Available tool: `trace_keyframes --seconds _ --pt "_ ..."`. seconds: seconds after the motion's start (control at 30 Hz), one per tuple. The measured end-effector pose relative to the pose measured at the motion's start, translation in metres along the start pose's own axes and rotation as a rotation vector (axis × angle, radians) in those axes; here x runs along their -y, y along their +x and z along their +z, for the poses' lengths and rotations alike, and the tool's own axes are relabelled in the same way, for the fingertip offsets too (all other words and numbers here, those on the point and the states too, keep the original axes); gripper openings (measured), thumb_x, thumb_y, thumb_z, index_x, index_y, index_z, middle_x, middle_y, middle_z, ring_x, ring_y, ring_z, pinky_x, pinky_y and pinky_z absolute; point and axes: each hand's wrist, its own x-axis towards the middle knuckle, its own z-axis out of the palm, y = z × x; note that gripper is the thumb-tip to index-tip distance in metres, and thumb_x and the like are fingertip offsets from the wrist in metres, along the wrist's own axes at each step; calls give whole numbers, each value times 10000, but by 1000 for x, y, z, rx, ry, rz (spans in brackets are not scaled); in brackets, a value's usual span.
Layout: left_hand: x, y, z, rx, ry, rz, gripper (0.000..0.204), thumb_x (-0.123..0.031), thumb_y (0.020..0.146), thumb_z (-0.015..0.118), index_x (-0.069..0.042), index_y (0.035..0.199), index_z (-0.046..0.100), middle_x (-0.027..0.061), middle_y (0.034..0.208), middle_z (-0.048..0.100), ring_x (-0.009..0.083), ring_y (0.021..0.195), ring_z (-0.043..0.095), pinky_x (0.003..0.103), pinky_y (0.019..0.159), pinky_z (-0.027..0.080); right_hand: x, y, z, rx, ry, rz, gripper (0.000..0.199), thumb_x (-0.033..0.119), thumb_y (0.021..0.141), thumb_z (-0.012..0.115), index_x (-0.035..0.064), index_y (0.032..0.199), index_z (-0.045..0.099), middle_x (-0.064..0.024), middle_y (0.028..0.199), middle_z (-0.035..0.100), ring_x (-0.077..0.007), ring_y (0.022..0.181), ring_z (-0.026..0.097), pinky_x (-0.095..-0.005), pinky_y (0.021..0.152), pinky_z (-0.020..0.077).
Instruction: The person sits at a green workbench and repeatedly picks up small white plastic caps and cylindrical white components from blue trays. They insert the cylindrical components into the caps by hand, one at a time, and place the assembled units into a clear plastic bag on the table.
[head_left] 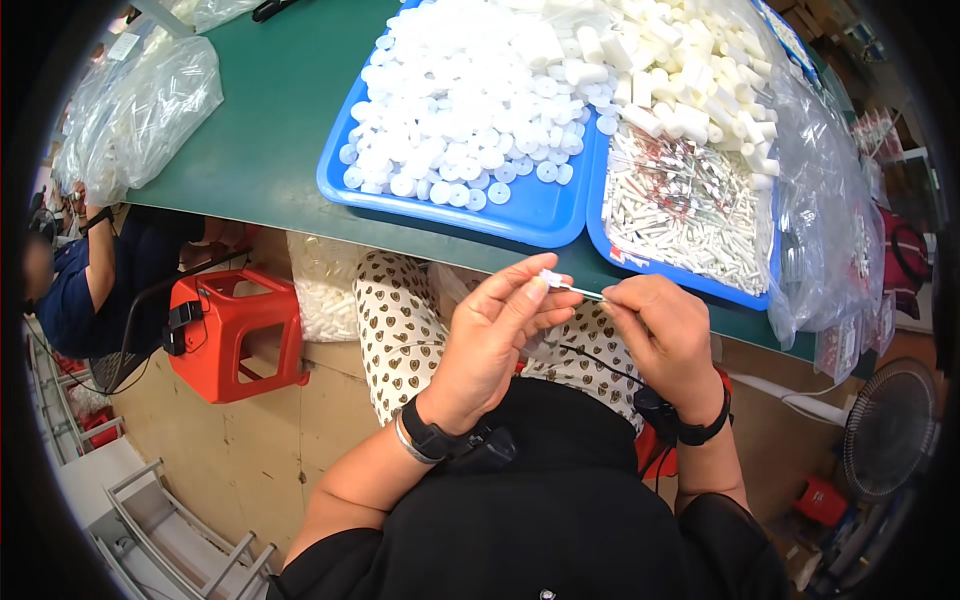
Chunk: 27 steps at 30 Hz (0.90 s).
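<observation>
Above my lap, just off the table's near edge, my two hands meet. My left hand (pixel 492 335) is closed, pinching a small white plastic piece (pixel 551 279) between thumb and fingers. My right hand (pixel 655 325) is closed on the end of a thin, dark and pale stick (pixel 588 293), whose other end reaches the white piece. Whether the stick goes into the piece is too small to tell. Beyond my hands lie a blue tray (pixel 450 222) heaped with translucent white discs (pixel 470 150) and another blue tray (pixel 690 283) with short white sticks (pixel 670 205) and cream-coloured cylinders (pixel 690 80).
Clear plastic bags lie on the green table (pixel 270 110), one bag (pixel 160 110) at the left and another bag (pixel 820 190) at the right. A red stool (pixel 235 330) and a seated person (pixel 90 270) are at the left. A fan (pixel 888 428) stands at the lower right.
</observation>
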Motion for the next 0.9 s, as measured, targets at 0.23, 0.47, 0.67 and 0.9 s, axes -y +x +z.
trace_keyframes --seconds 0.23,0.47,0.67,0.9 --pt "12 -5 0 70 107 -84 451 -163 1012 549 27 1409 448 131 1341 561 208 1195 577 335 1038 447 4 2 1 240 919 714 188 114 1021 511 -18 1100 619 -92 809 681 -113 699 668 -255 623 566" --pt "8 -1 -1 65 64 -59 383 -156 1026 515 14 1368 494 134 1284 598 168 1148 592 307 988 474 -2 12 -10 228 19 230 202 106 960 593 20 1141 617 -90 734 678 -181 632 691 -295 557 534" --pt "4 -4 -3 38 -65 -115 371 -181 1019 509 29 1325 501 130 1156 633 171 1008 638 309 922 513 -70 71 -77 -133 -485 175 158 76 910 605 50 1057 658 -146 977 679 -342 853 655 -384 712 521" --pt "8 -3 -3 29 -49 -161 351 -236 1020 533 16 1263 559 102 1073 652 141 913 631 290 875 520 -106 92 -63 94 -650 135 138 75 882 619 41 1015 607 -128 1063 652 -363 935 634 -417 754 516"
